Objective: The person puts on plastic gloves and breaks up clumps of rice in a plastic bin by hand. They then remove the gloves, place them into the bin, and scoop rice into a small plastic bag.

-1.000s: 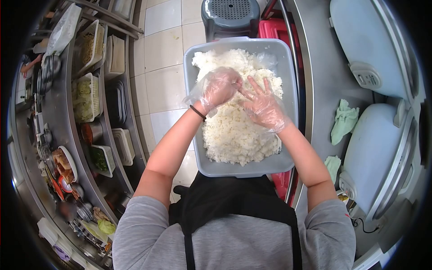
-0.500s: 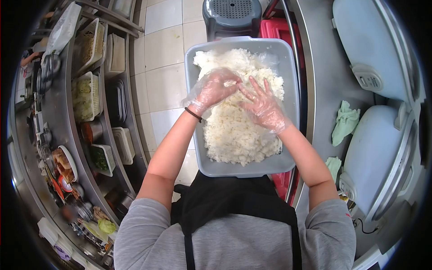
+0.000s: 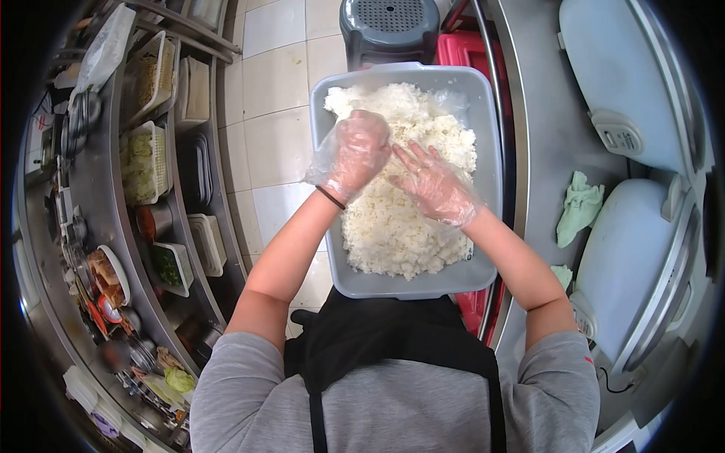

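A large grey tub (image 3: 415, 288) holds a wide heap of white rice (image 3: 404, 241). Both my hands wear clear plastic gloves and are over the rice. My left hand (image 3: 361, 151) is curled into a fist above the left part of the heap; whatever may be inside its fingers is hidden. Just right of it, my right hand (image 3: 434, 183) has its fingers spread, palm down, at the middle of the rice. The fingertips of my right hand come close to my left hand; whether they touch I cannot tell.
A grey stool (image 3: 390, 19) and a red container (image 3: 462, 51) stand beyond the tub. On the right are two large pale blue appliances (image 3: 623, 83) and a green cloth (image 3: 580, 208) on a steel counter. Shelves at the left hold a basket of chopped greens (image 3: 158, 162).
My left hand has closed into a fist and turned, its glove cuff now bulging left. My right hand has shifted slightly down and left, its fingers still spread.
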